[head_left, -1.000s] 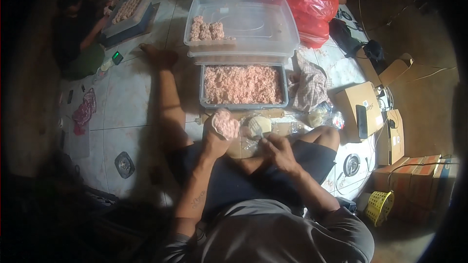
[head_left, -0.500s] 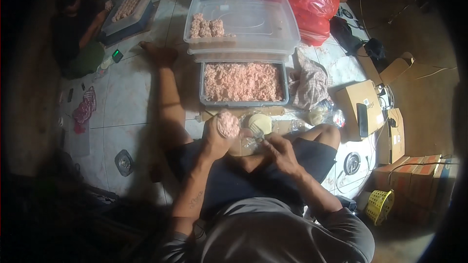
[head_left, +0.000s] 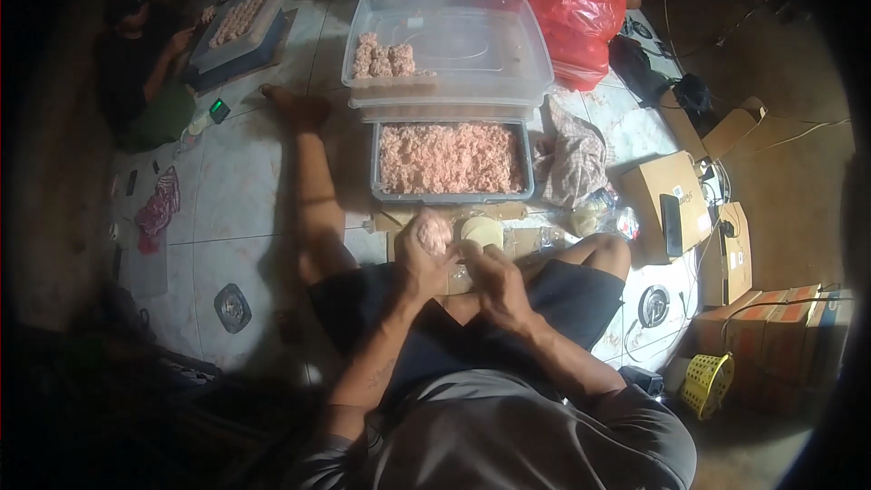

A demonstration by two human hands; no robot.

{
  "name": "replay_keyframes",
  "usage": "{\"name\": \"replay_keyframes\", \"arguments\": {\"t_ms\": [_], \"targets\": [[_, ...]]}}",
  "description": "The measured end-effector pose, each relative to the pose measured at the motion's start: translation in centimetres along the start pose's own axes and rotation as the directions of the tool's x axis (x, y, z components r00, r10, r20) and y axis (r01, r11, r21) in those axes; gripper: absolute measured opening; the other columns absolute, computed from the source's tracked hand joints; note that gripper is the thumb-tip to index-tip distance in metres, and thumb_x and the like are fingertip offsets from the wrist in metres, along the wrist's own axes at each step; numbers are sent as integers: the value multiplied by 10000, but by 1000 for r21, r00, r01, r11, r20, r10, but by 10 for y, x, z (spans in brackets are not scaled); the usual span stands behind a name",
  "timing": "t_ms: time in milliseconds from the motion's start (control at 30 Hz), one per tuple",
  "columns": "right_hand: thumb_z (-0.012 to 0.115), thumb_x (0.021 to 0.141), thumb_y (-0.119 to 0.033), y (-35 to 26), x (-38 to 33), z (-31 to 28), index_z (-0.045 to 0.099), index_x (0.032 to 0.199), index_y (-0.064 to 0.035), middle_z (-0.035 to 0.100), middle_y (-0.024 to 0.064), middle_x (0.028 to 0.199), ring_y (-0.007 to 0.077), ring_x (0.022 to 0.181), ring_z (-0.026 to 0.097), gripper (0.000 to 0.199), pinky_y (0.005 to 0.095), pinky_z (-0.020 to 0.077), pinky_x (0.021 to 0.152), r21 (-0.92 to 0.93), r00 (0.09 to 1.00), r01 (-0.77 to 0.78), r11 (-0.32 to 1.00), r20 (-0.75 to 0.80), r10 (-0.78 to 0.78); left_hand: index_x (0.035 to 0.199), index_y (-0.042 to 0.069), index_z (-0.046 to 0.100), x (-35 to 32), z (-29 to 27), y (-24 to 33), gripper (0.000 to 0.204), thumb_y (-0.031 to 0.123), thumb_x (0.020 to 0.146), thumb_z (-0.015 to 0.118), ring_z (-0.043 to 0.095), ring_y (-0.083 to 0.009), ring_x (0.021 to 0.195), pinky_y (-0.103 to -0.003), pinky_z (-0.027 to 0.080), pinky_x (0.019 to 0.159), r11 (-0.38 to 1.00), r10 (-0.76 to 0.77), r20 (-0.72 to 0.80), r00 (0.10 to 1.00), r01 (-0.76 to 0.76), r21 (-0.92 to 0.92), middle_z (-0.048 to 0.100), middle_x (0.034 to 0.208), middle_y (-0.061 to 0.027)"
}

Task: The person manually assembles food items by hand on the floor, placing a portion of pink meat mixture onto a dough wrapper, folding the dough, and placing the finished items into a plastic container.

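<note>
A lump of pinkish minced mixture (head_left: 434, 231) sits in my left hand (head_left: 423, 265), whose fingers wrap round it. Close beside it, my right hand (head_left: 497, 283) is closed, its fingertips near the lump. The fork seen in that hand earlier is mostly hidden now by the fingers. Just beyond my right hand lies a stack of round pale wrappers (head_left: 483, 231) on a cardboard piece (head_left: 521, 241). In front stands a grey-rimmed tub (head_left: 529, 163) filled with loose pinkish mince (head_left: 449, 159).
Clear plastic trays (head_left: 490, 54) are stacked behind the tub, with several shaped pieces (head_left: 383, 60) at the left. A red plastic bag (head_left: 567, 18), a checked cloth (head_left: 576, 154) and an open cardboard box (head_left: 658, 200) lie to the right. Another person (head_left: 136, 73) sits at far left beside a tray (head_left: 238, 23).
My right hand has moved left and closer to the left hand, and the fork's tines no longer show clearly. My left hand has turned and shifted slightly right with the lump.
</note>
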State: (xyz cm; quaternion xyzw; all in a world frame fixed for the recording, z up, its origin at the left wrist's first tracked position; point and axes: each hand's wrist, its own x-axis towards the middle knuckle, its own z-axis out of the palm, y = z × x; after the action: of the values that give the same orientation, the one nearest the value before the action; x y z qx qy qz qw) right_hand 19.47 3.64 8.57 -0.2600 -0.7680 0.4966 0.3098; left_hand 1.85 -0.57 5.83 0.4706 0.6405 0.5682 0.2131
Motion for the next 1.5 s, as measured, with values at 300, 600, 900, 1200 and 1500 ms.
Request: {"name": "replay_keyframes", "arguments": {"t_ms": [300, 600, 900, 1200, 1500], "targets": [[554, 1066, -155, 9, -29, -25, 679, 1156, 18, 585, -5, 896, 104, 844, 524, 232, 234, 432, 803, 482, 856, -501, 719, 153, 495, 1144, -41, 567, 16, -36, 33, 408, -79, 801, 784, 641, -144, 837, -294, 549, 840, 766, -58, 328, 943, 253, -591, 653, 921, -63], [557, 975, 45, -3, -5, 17, 653, 1119, 11, 535, 108, 910, 210, 812, 537, 176, 299, 451, 745, 211, 997, -14, 977, -72, 30, 976, 37, 654, 3, 0, 17, 436, 113, 669, 954, 623, -84, 804, -248, 516, 724, 994, 98, 3, 995, -98, -44, 683, 902, -5], [531, 1008, 9, -11, -27, -16, 635, 1041, 23, 536, 156, 899, 283, 812, 547, 110, 339, 450, 724, 125, 994, -106, 986, -22, 110, 976, 60, 582, 8, -43, 39, 566, 271, 646, 990, 590, -90, 850, -264, 504, 791, 864, -142, 310, 940, 270, -424, 604, 868, 21], [619, 905, 28, -22, -1, -36, 638, 1047, -3, 630, 226, 886, 408, 815, 636, 147, 422, 512, 694, -67, 911, -376, 924, -206, 356, 1088, 53, 570, 21, -19, 34, 560, 92, 667, 937, 613, -138, 864, -300, 521, 808, 993, 96, 174, 980, -106, 49, 622, 988, -36], [659, 886, 46, -63, 10, -34, 661, 1013, -1, 603, 202, 860, 401, 770, 617, 135, 429, 500, 666, -275, 996, -48, 960, -85, 25, 913, 17, 612, 24, -15, 41, 352, 229, 802, 871, 563, -127, 658, -332, 491, 619, 978, 61, 218, 974, -102, 181, 623, 714, -52]]}}
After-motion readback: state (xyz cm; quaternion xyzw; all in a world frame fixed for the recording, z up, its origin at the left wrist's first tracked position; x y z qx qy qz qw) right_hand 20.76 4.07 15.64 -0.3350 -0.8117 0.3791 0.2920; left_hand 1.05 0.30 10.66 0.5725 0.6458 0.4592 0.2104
